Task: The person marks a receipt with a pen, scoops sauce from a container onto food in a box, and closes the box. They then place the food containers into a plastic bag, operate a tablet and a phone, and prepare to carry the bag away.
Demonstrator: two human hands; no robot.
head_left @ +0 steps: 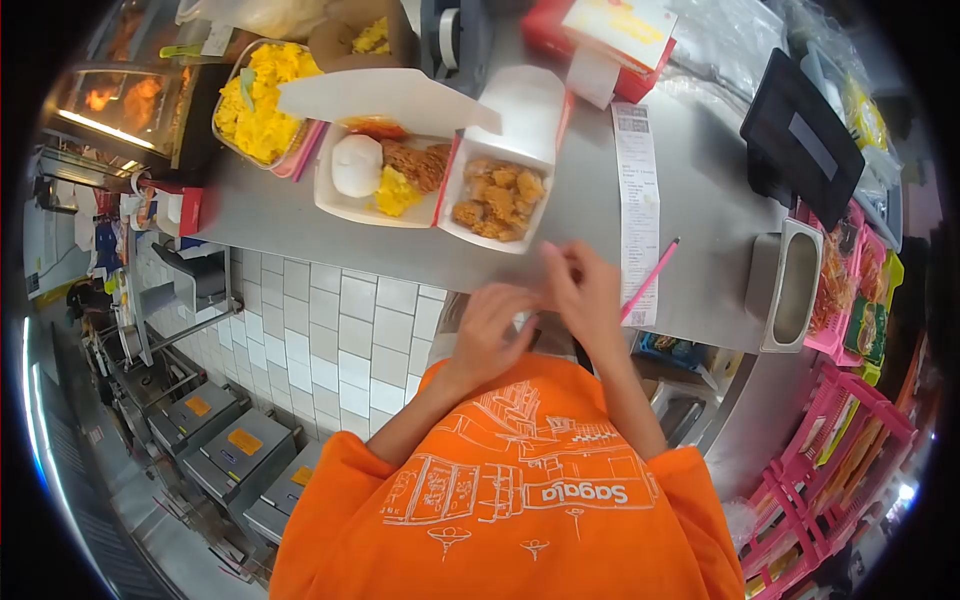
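Observation:
My left hand [494, 325] is in front of the counter's near edge, fingers bent, thumb apart, and nothing visible in it. Close beside it, my right hand [582, 290] has its fingers drawn together; anything between them is too small to make out. Just beyond the hands stands an open box of fried chicken pieces [500, 200]. Left of that, an open box [375, 210] holds a white round item [357, 166], yellow food [398, 192] and fried chicken [418, 165]. A long printed receipt [637, 200] lies to the right, with a pink pen [652, 278] across it.
A tray of yellow food [265, 105] is at the back left. A red and white box [620, 35] stands at the back. On the right are a dark tablet [802, 138], a metal container [785, 285] and pink baskets [835, 470]. The metal counter [700, 250] has its edge before me.

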